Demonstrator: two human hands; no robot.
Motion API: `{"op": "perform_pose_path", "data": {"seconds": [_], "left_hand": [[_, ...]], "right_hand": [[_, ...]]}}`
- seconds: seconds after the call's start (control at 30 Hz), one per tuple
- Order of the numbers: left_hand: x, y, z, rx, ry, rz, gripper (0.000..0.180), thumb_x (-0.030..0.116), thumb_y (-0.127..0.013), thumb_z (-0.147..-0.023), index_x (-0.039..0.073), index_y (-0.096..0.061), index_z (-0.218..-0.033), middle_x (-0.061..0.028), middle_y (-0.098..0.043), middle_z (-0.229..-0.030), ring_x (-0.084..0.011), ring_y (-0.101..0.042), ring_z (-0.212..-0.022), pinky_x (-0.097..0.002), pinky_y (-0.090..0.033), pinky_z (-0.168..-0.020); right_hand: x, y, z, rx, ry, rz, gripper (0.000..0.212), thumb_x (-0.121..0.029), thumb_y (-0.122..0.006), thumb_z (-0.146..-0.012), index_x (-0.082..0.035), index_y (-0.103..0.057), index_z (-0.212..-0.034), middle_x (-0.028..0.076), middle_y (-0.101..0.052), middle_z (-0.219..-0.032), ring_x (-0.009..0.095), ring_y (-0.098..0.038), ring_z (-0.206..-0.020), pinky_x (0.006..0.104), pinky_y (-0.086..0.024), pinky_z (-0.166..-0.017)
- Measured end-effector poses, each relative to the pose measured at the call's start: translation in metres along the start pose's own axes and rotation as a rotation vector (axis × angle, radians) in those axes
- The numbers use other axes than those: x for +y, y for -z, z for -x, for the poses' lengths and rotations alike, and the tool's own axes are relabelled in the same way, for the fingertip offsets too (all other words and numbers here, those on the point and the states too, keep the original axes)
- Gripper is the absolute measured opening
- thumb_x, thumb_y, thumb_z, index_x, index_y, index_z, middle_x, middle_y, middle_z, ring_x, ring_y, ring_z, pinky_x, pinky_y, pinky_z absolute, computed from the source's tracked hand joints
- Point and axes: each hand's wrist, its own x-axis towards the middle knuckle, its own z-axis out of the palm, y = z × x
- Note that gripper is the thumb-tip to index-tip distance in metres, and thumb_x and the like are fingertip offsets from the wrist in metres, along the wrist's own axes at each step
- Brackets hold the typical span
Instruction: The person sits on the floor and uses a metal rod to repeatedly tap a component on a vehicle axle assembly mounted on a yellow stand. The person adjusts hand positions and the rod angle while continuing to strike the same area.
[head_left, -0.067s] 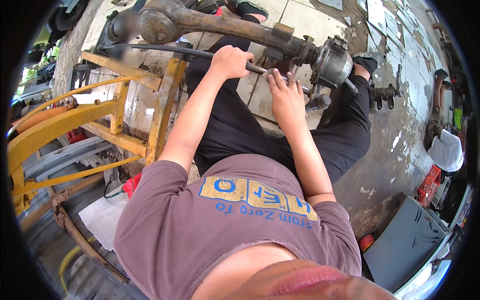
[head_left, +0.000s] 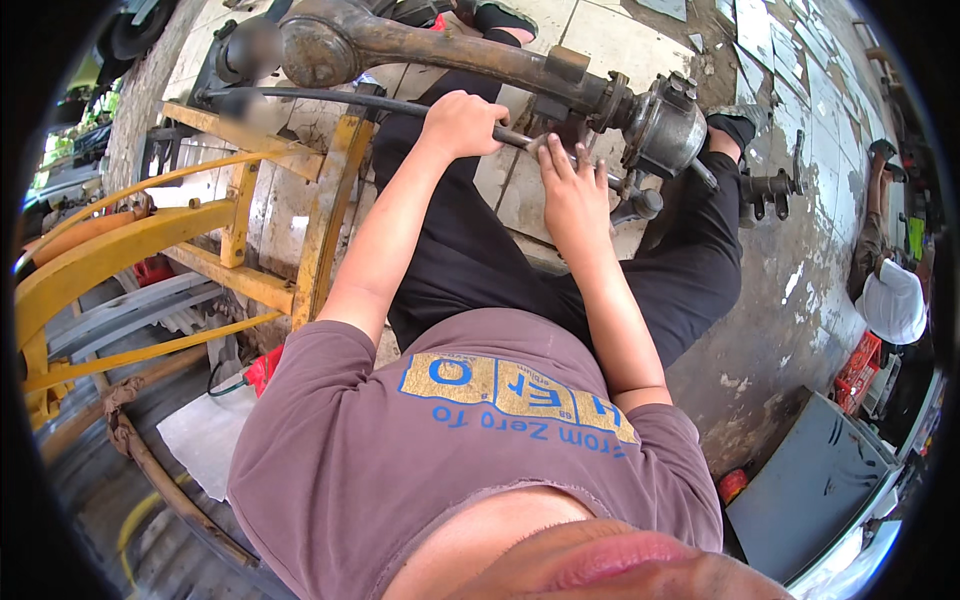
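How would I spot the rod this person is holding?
Find the big rusty axle housing across the top. Just below it slants a slim rod, with the left hand gripping it and the right hand laid on it farther right. It's dark and far thinner than the housing, unlike the yellow frame at left.

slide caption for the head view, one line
Left hand closed around a long dark metal rod, right hand laid over it, beside a rusty brown metal axle housing.
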Motion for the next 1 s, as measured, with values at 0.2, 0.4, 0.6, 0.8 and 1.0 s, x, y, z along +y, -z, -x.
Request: {"op": "perform_pose_path", "data": {"seconds": [0.2, 0.4, 0.6, 0.8, 1.0], "left_hand": [[-0.002, -0.001, 0.000, -0.004, 0.005, 0.015, 0.027, 0.037, -0.087, -0.075, 0.023, -0.086, -0.098, -0.0111, -0.080, -0.082, -0.0319, -0.079, -0.084, -0.0463, -0.061, -0.086], [-0.001, -0.002, -0.001, -0.059, 0.011, 0.018, 0.028, 0.036, -0.085, -0.075, 0.023, -0.086, -0.100, -0.0129, -0.080, -0.082, -0.0337, -0.080, -0.084, -0.0477, -0.061, -0.087], [-0.003, -0.004, -0.001, -0.038, 0.021, 0.008, 0.027, 0.036, -0.089, -0.073, 0.024, -0.086, -0.096, -0.0121, -0.079, -0.078, -0.0333, -0.079, -0.079, -0.0458, -0.060, -0.082], [0.002, -0.001, 0.000, -0.038, 0.033, 0.025, 0.028, 0.036, -0.089, -0.074, 0.022, -0.086, -0.098, -0.0121, -0.079, -0.078, -0.0334, -0.078, -0.081, -0.0456, -0.060, -0.084], [0.004, 0.003, -0.002, -0.052, 0.055, 0.018, 0.024, 0.032, -0.087, -0.073, 0.023, -0.087, -0.096, -0.0117, -0.080, -0.080, -0.0330, -0.079, -0.084, -0.0468, -0.061, -0.085]], "right_hand": [[0.004, 0.007, -0.005, -0.082, -0.008, 0.043, 0.057, -0.014, -0.060, -0.104, -0.011, -0.060, -0.161, 0.007, -0.053, -0.173, 0.043, -0.057, -0.152, 0.0709, -0.041, -0.125], [0.002, 0.006, -0.002, -0.092, -0.005, 0.006, 0.063, -0.010, -0.059, -0.102, -0.011, -0.056, -0.164, 0.007, -0.051, -0.175, 0.041, -0.058, -0.150, 0.0730, -0.037, -0.127], [0.002, 0.013, -0.010, -0.176, 0.009, -0.044, 0.067, -0.007, -0.058, -0.099, -0.013, -0.055, -0.166, 0.005, -0.051, -0.175, 0.043, -0.052, -0.156, 0.0711, -0.035, -0.130], [0.007, 0.007, -0.012, -0.084, 0.029, -0.068, 0.056, -0.013, -0.060, -0.102, -0.011, -0.062, -0.157, 0.009, -0.060, -0.167, 0.039, -0.066, -0.139, 0.0662, -0.040, -0.128], [0.009, -0.001, -0.015, -0.044, 0.013, -0.064, 0.056, -0.012, -0.059, -0.103, -0.009, -0.060, -0.159, 0.012, -0.061, -0.166, 0.041, -0.062, -0.146, 0.0649, -0.039, -0.129]]}}
